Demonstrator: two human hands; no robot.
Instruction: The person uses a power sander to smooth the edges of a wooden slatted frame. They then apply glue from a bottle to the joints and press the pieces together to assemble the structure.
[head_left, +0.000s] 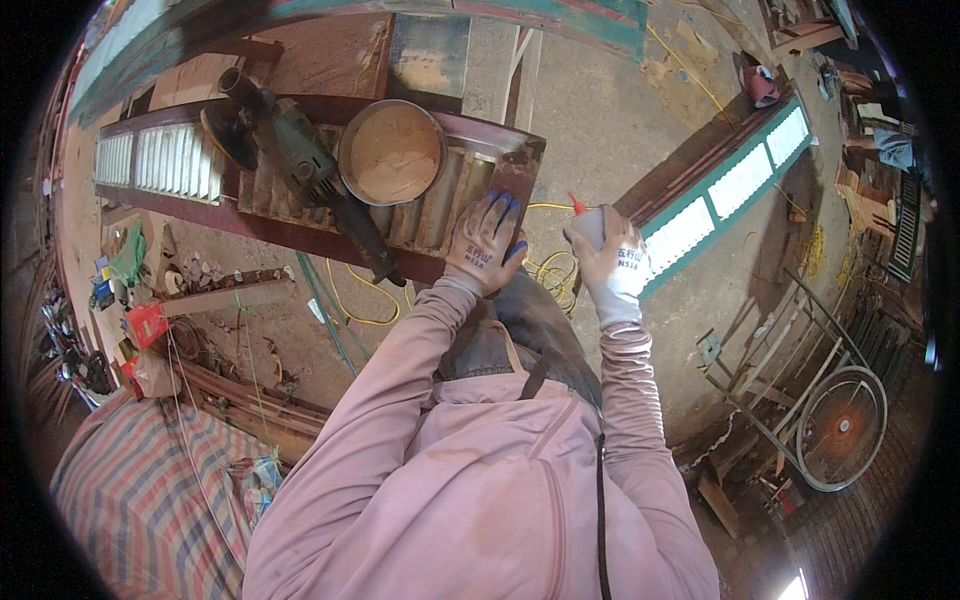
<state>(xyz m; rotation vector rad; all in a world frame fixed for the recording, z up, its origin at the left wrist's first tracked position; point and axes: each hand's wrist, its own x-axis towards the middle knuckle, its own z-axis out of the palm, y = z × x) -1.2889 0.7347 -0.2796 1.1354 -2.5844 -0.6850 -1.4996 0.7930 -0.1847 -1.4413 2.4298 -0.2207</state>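
My left hand (485, 240), in a pale work glove with blue fingertips, lies with its fingers stretched out on the near right end of a dark red louvred shutter (520, 165). My right hand (612, 255), gloved alike, is closed around a small greyish bottle (588, 228) with a red nozzle pointing up and away. The bottle is in the air between the dark shutter and a green-framed one. On the dark shutter, left of my left hand, stands a round metal pan (392, 152) holding a tan, smooth-topped filling. Beside it an angle grinder (300, 160) lies across the slats.
The green-framed louvred shutter (712, 205) leans at the right. Yellow cord (550, 270) is coiled on the floor past my legs. A cart with a spoked wheel (842, 427) is at the lower right, a striped sheet (140, 490) at the lower left.
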